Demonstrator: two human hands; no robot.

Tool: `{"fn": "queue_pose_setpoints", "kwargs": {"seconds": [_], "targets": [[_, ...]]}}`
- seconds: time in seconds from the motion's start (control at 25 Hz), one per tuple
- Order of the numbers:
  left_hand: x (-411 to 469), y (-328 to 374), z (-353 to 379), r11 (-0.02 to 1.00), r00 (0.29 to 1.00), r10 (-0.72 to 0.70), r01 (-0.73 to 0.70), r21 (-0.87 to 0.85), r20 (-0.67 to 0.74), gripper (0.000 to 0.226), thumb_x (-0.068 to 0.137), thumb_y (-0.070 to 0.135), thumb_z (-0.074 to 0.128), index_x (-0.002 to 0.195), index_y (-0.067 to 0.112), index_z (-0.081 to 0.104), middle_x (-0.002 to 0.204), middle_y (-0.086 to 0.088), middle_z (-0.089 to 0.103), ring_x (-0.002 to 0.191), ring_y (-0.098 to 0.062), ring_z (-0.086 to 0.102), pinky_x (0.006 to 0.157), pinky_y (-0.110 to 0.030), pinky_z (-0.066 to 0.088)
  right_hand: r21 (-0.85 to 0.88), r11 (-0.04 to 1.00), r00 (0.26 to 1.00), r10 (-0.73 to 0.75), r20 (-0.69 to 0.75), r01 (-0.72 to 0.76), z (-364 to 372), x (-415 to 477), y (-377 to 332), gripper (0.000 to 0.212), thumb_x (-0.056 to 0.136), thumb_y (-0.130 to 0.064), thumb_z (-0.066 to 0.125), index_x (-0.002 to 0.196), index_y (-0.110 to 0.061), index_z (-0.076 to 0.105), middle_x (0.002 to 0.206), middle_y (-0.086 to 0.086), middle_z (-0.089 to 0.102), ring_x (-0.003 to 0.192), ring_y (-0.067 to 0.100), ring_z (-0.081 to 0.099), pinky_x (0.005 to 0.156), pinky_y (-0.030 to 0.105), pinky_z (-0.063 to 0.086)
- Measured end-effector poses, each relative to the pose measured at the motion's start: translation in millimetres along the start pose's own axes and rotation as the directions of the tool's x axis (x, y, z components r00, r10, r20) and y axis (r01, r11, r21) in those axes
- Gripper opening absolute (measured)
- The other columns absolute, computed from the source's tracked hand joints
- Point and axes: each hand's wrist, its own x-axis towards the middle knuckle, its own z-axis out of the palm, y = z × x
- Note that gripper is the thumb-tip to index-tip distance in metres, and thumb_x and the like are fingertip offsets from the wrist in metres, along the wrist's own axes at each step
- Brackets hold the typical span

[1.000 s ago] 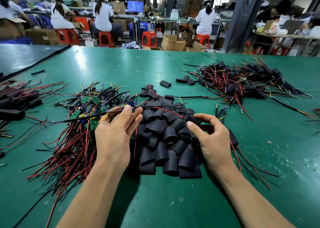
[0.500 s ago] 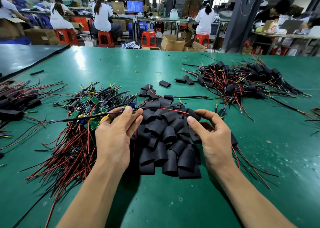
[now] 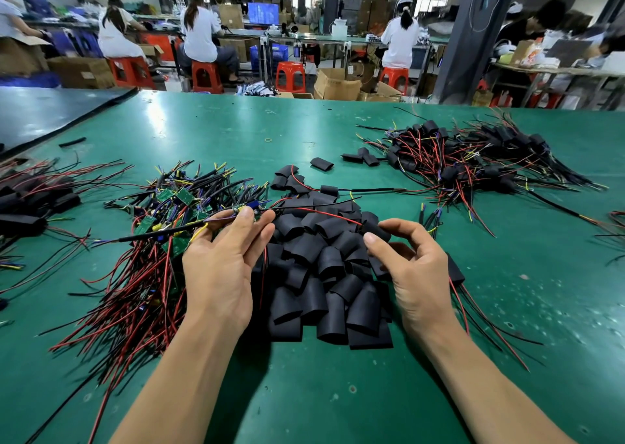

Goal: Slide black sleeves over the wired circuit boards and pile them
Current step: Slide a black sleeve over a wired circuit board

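Roughly midway, I judge: a sleeved pile [image 3: 473,159] lies far right on the table [image 3: 220,132], and many bare boards [image 3: 162,227] lie at left. The left hand [image 3: 220,268] grips one wired circuit board [image 3: 248,208]; the right hand [image 3: 412,274] pinches a black sleeve [image 3: 373,230] (not yet slid on).

Two hands by the near edge of the table [image 3: 236,132]: left hand [image 3: 216,268] holding one wired circuit board [image 3: 248,207], right hand [image 3: 419,274] pinching one black sleeve [image 3: 376,230]. One central heap of loose sleeves [image 3: 324,274], dozens, uncountable. Three wire piles: bare boards [image 3: 162,213] left of centre, sleeved boards [image 3: 473,163] toward the far right corner, second sleeved pile [image 3: 33,203] at the left edge.
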Motion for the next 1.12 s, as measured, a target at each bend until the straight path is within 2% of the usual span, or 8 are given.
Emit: {"fn": "queue_pose_setpoints", "kwargs": {"seconds": [0.12, 0.32, 0.48, 0.64, 0.88, 1.12], "targets": [[0.1, -0.5, -0.3, 1.000, 1.000, -0.005, 0.005, -0.003, 0.005, 0.015, 0.092, -0.002, 0.063, 0.090, 0.010, 0.053, 0.075, -0.006, 0.069, 0.083, -0.027, 0.075, 0.074, -0.029, 0.061, 0.005, 1.000, 1.000, -0.011, -0.004, 0.011, -0.1, -0.5, -0.7, 0.020, 0.076, -0.018, 0.083, 0.092, -0.024, 0.072, 0.084, 0.004, 0.074, 0.074, 0.020, 0.062, 0.076, 0.040, 0.052], [0.6, -3.4, -2.2, 1.000, 1.000, -0.004, 0.003, 0.031, 0.019, 0.021, 0.091, -0.001, 0.063, 0.106, 0.006, 0.051, 0.080, -0.007, 0.069, 0.086, -0.028, 0.075, 0.078, -0.032, 0.061, -0.014, 0.999, 0.998, -0.039, -0.048, 0.039, -0.4, 0.8, -2.5, 0.022, 0.077, -0.020, 0.084, 0.095, -0.022, 0.072, 0.086, 0.001, 0.075, 0.076, 0.018, 0.064, 0.080, 0.047, 0.055], [0.7, -2.3, -2.0, 1.000, 1.000, 0.005, -0.005, 0.025, 0.011, 0.013, 0.092, -0.001, 0.063, 0.095, 0.008, 0.054, 0.080, -0.008, 0.069, 0.084, -0.027, 0.075, 0.077, -0.030, 0.061, -0.012, 1.000, 0.999, -0.025, -0.034, 0.025, 0.0, 0.0, -2.7, 0.023, 0.073, -0.025, 0.084, 0.093, -0.024, 0.072, 0.085, 0.004, 0.075, 0.076, 0.020, 0.063, 0.081, 0.049, 0.055], [0.9, -1.3, -1.4, 1.000, 1.000, 0.008, -0.008, 0.015, 0.007, 0.013, 0.092, -0.001, 0.063, 0.096, 0.007, 0.053, 0.082, -0.008, 0.069, 0.085, -0.027, 0.075, 0.079, -0.031, 0.061, -0.016, 1.000, 0.999, -0.020, -0.037, 0.020, -0.1, 0.4, -1.3, 0.022, 0.071, -0.026, 0.084, 0.090, -0.025, 0.072, 0.084, 0.008, 0.073, 0.074, 0.021, 0.061, 0.076, 0.044, 0.053], [0.3, -0.1, -2.0, 1.000, 1.000, 0.014, -0.014, 0.006, 0.012, 0.013, 0.092, -0.001, 0.063, 0.097, 0.007, 0.053, 0.076, -0.005, 0.070, 0.084, -0.026, 0.075, 0.079, -0.030, 0.061, -0.054, 0.998, 0.998, -0.032, -0.049, 0.029, -3.0, 1.0, 2.2, 0.019, 0.077, -0.014, 0.083, 0.088, -0.022, 0.070, 0.078, -0.006, 0.072, 0.069, 0.014, 0.061, 0.066, 0.028, 0.051], [0.2, -0.9, -0.9, 1.000, 1.000, 0.003, -0.003, 0.001, 0.009, 0.016, 0.092, -0.002, 0.062, 0.088, 0.011, 0.054, 0.073, -0.004, 0.070, 0.082, -0.026, 0.075, 0.077, -0.030, 0.061, -0.058, 0.998, 1.000, -0.019, -0.024, 0.018, -0.3, -0.4, 1.4, 0.026, 0.071, -0.030, 0.084, 0.093, -0.023, 0.071, 0.080, 0.009, 0.070, 0.069, 0.019, 0.058, 0.069, 0.036, 0.049]]}}
